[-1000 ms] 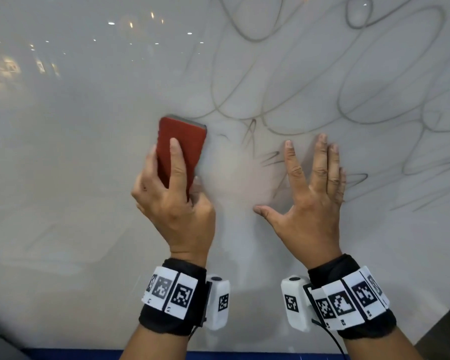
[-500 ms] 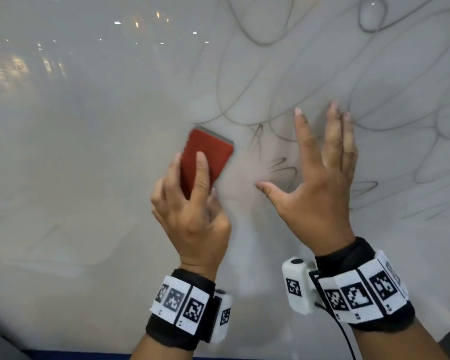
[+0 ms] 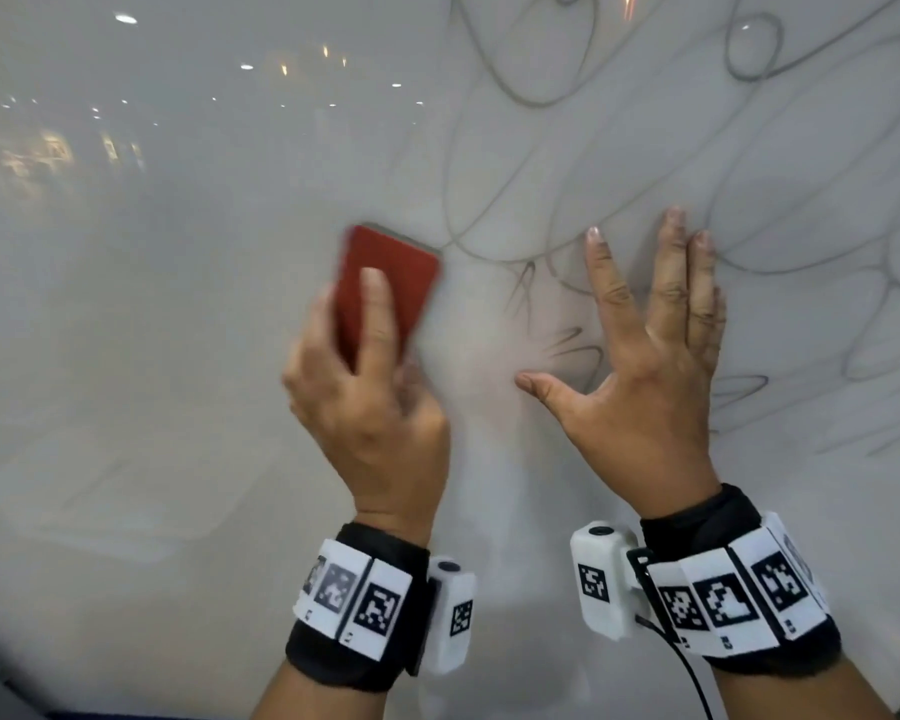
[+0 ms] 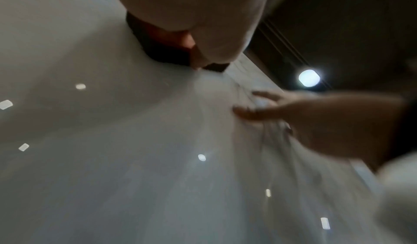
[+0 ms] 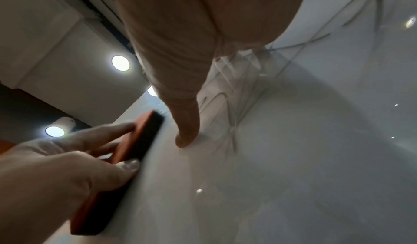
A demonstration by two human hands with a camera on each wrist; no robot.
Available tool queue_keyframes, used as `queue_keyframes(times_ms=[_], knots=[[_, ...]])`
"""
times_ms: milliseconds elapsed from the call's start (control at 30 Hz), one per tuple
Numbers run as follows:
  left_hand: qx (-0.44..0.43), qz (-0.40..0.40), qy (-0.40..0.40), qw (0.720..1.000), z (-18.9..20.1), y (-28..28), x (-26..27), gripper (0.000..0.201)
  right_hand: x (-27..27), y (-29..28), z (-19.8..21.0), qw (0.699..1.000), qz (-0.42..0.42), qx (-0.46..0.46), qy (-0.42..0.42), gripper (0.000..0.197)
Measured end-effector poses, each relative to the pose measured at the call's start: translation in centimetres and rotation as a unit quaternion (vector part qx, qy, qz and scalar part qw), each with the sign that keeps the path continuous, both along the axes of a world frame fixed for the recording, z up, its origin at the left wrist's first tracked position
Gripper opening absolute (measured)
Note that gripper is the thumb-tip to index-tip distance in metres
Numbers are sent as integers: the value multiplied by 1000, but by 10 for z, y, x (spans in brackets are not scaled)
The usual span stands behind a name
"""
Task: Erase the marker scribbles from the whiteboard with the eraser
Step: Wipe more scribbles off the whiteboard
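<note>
A red eraser (image 3: 392,272) with a dark felt face lies flat against the whiteboard (image 3: 178,314), blurred by motion. My left hand (image 3: 385,324) grips it, index finger along its back and thumb on its right side. Grey marker scribbles (image 3: 575,339) cover the board's upper right, the nearest strokes just right of the eraser. My right hand (image 3: 619,304) rests flat on the board over the scribbles, fingers straight and spread. In the right wrist view the eraser (image 5: 137,137) sits beside my right thumb (image 5: 187,123). In the left wrist view only the eraser's dark felt (image 4: 162,51) shows under my palm.
The board's left half is a smeared, wiped grey that reflects ceiling lights (image 3: 126,18). A dark blue strip (image 3: 152,714) runs along the board's bottom edge. A black cable (image 3: 689,672) hangs from the right wrist camera.
The eraser swept right towards my right thumb, then back left and slightly up. My right hand slid a little higher on the board and now stays flat.
</note>
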State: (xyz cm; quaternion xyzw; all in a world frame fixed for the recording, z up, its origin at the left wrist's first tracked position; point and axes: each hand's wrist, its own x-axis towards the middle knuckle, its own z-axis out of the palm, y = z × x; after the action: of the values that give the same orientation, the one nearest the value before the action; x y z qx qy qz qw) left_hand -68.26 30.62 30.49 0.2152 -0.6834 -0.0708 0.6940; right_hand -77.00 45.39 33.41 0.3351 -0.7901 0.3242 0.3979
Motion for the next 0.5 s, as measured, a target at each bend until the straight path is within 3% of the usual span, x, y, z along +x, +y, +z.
queue_keyframes(times_ms=[67, 133, 300, 433, 500], knots=[[-133, -17, -81, 988, -14, 13, -3, 60, 0, 0, 0, 1000, 0, 1, 1, 112], [-189, -20, -121, 974, -17, 10, -1, 60, 0, 0, -1, 1000, 1, 4, 2, 112], [-24, -10, -11, 1000, 6, 3, -1, 62, 0, -1, -1, 1000, -7, 12, -5, 115], [-149, -36, -97, 983, -7, 16, -5, 63, 1, 0, 1, 1000, -9, 9, -4, 114], [-170, -41, -121, 977, -7, 12, -2, 63, 2, -1, 1, 1000, -7, 8, -7, 114]])
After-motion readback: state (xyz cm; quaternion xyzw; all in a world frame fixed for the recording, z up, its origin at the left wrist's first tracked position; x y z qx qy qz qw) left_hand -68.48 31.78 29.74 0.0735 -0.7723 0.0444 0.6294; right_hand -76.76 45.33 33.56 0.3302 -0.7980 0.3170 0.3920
